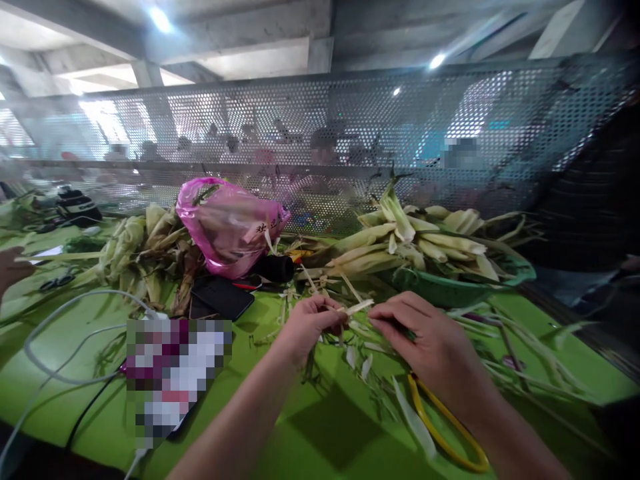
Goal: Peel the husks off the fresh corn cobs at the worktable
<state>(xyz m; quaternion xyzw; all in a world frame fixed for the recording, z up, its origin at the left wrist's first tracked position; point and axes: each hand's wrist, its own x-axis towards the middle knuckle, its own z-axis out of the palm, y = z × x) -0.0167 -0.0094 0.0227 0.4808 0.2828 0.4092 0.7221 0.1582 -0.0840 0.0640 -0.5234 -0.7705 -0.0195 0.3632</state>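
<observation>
My left hand [314,325] is closed in a pinch on a narrow pale strip of corn husk [360,307], which points right toward my other hand. Close to the strip's free end is my right hand [417,333], its fingers curled together; what lies in them, if anything, is hidden. Beneath both hands, thin green and pale plant scraps [367,367] litter the green table [265,413]. A yellow loop [450,433], like a tool handle, lies below my right wrist, partly covered by it.
Corn husks [395,243] fill a green basin [450,288] at back right. Further left are a pink plastic bag [225,223], a husk bundle [150,253], a black phone [225,298], scissors [57,280] and white cables [60,380]. Another person's hand [13,267] shows at far left. A perforated metal screen [310,120] rises behind.
</observation>
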